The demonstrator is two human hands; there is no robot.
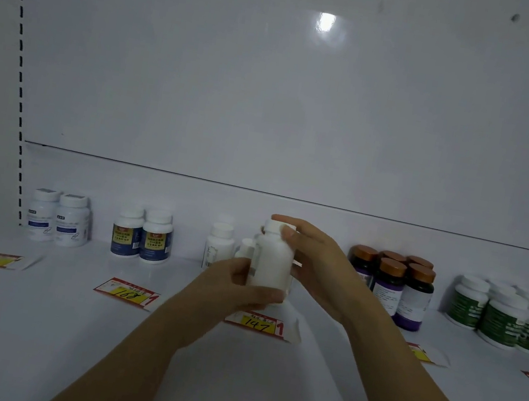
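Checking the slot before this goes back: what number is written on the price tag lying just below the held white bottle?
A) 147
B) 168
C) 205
A: the price tag on the shelf directly below the white bottle, gripped by the left hand and the right hand, reads 147; the tag to its left reads 168.

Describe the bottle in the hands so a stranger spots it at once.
Start at the white shelf and find the price tag reading 147 near its middle. Just above it is the white bottle, the only one held: left hand grips its base, right hand its cap, while neighbouring bottles stand on the shelf.
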